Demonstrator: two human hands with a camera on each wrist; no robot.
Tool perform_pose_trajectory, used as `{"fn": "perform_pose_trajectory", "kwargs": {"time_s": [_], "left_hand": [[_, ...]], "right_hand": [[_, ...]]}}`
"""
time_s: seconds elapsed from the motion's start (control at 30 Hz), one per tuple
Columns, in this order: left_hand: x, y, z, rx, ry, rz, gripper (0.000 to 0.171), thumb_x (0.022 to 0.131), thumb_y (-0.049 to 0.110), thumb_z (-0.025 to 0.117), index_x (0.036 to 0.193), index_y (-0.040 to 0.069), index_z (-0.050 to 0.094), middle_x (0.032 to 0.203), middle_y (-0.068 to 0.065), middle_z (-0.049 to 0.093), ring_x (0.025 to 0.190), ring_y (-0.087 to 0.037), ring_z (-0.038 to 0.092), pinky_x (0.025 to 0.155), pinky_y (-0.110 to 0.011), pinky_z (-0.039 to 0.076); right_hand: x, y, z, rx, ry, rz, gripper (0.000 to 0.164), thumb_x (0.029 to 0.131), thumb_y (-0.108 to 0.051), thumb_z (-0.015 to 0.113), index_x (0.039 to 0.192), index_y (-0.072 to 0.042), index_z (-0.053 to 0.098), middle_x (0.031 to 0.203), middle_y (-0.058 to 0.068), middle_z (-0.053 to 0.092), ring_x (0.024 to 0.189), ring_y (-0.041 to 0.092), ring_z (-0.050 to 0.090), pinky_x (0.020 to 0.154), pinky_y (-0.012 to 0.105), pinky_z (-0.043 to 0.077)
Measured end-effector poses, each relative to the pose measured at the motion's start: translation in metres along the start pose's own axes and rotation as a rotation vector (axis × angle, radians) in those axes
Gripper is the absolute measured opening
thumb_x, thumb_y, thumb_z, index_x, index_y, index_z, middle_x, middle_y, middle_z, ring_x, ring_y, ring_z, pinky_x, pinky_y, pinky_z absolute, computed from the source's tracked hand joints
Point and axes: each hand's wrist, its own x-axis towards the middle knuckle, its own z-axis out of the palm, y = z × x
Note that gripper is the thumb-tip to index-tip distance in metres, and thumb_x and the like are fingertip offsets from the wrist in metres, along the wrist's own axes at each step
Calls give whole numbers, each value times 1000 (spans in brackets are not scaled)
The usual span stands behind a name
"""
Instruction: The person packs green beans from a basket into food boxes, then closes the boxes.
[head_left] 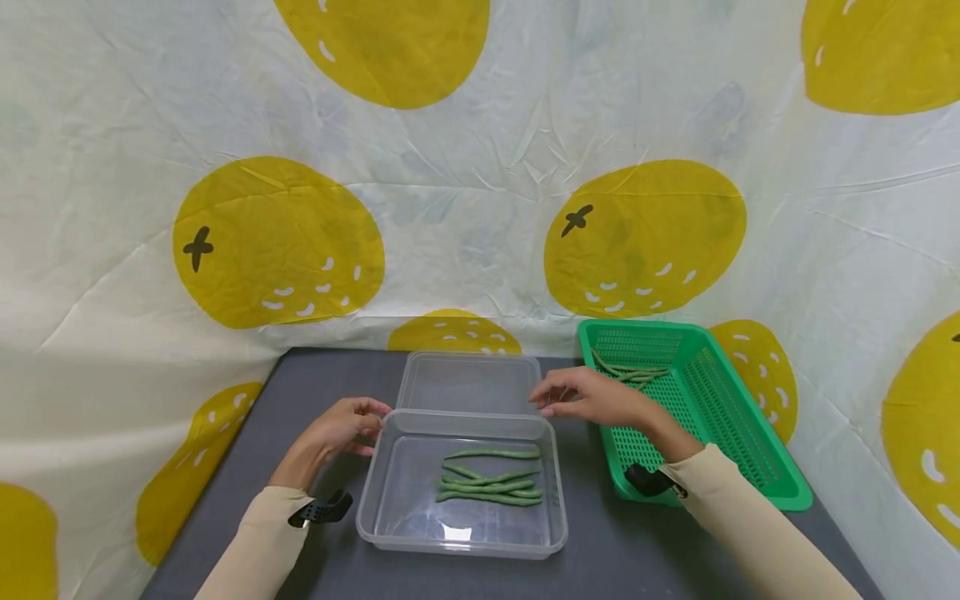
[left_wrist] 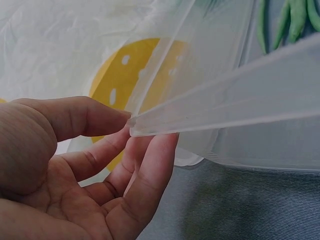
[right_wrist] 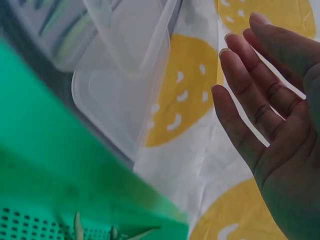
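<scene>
A clear plastic container [head_left: 405, 525] stands on the table with several green beans [head_left: 487, 483] lying on its bottom. My left hand [head_left: 348, 427] is at its far left corner. In the left wrist view, thumb and fingers of that hand [left_wrist: 115, 165] pinch the container's rim [left_wrist: 225, 95]. My right hand [head_left: 588, 396] holds nothing, its fingers loosely bent near the container's far right corner. The right wrist view shows this hand [right_wrist: 280, 105] with its fingers apart from the rim. Behind the container lies a flat clear lid [head_left: 468, 383], its near edge hidden.
A green perforated basket [head_left: 750, 408] stands on the right, under my right forearm, with several green beans [head_left: 637, 372] at its far end. The dark grey table [head_left: 330, 375] meets a white cloth backdrop [head_left: 450, 242] printed with yellow fruit.
</scene>
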Motion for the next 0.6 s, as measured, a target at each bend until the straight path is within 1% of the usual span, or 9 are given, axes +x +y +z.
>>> {"fn": "perform_pose_trajectory", "kwargs": {"time_s": [0.2, 0.27, 0.4, 0.47, 0.6], "left_hand": [[3, -1, -1, -7, 2, -14, 41, 93, 7, 62, 131, -6, 58, 113, -22, 67, 88, -24, 65, 70, -40, 60], [3, -1, -1, -1, -2, -11, 41, 93, 8, 62, 131, -6, 58, 113, -22, 66, 88, -23, 65, 70, -40, 60], [4, -1, -1, 0, -5, -4, 41, 94, 8, 62, 131, -6, 57, 113, -22, 66, 87, -23, 66, 70, -40, 60], [4, -2, -1, -1, -6, 0, 41, 94, 9, 62, 132, -7, 57, 113, -22, 67, 88, -24, 66, 69, -41, 60], [4, -3, 0, -6, -7, 0, 41, 94, 8, 62, 132, -7, 57, 112, -22, 67, 89, -25, 66, 69, -41, 60]], "right_hand": [[-13, 8, -12, -34, 45, 43, 26, 100, -25, 65, 125, -23, 68, 118, -5, 69, 102, 14, 68, 86, 37, 57], [-17, 12, -16, -51, 61, 56, 25, 100, -25, 65, 125, -23, 68, 118, -6, 69, 102, 13, 67, 85, 36, 56], [-25, 23, -22, -66, 90, 107, 25, 99, -26, 66, 124, -25, 69, 115, -9, 69, 104, 11, 65, 87, 35, 55], [-29, 28, -26, -56, 100, 133, 25, 99, -25, 66, 124, -24, 69, 115, -8, 70, 105, 13, 65, 88, 36, 55], [-36, 37, -33, -25, 112, 166, 26, 100, -22, 65, 125, -18, 69, 114, -1, 71, 105, 22, 66, 84, 36, 56]]}}
